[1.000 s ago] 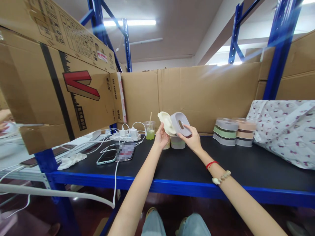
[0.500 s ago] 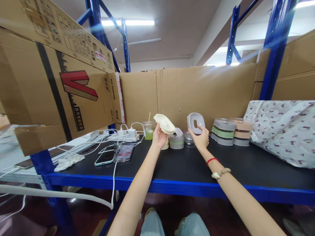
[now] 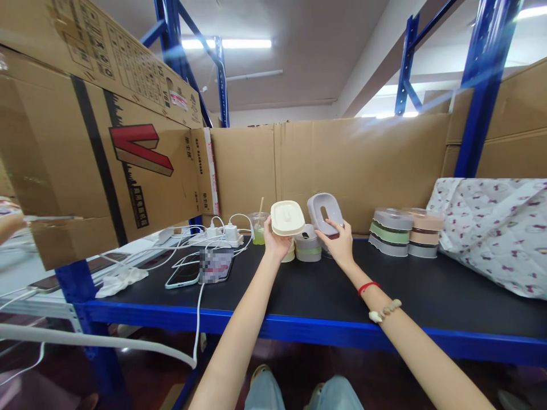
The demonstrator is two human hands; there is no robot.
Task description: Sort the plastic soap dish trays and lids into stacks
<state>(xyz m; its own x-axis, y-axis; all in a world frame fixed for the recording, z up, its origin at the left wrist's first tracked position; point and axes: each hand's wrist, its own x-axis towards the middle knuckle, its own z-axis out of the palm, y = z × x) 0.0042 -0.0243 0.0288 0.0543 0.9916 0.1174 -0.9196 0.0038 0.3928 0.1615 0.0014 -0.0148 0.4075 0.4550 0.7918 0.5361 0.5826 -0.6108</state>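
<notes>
Left hand closed on the cream piece, raised above the black shelf top, its broad face toward you; thumb by the left edge, other fingers mostly hidden. Reads as thin moulded plastic: light, fairly stiff, smooth enough to slide if tipped. Best taken by opposite rims; a hard pinch might flex it. Beneath and beyond, a grey-and-green container stands on the shelf. Just right of the cream piece, apart from it, the lavender piece hangs tilted, slotted opening showing. Your right hand is clamped on its lower right, thumb at the lower edge, fingers near the slot. Looks light too, deeper-walled and probably stiffer; side walls should give the surest hold. Likely not brittle, though a drop could scuff either. Weight and grip are judged by eye only.
</notes>
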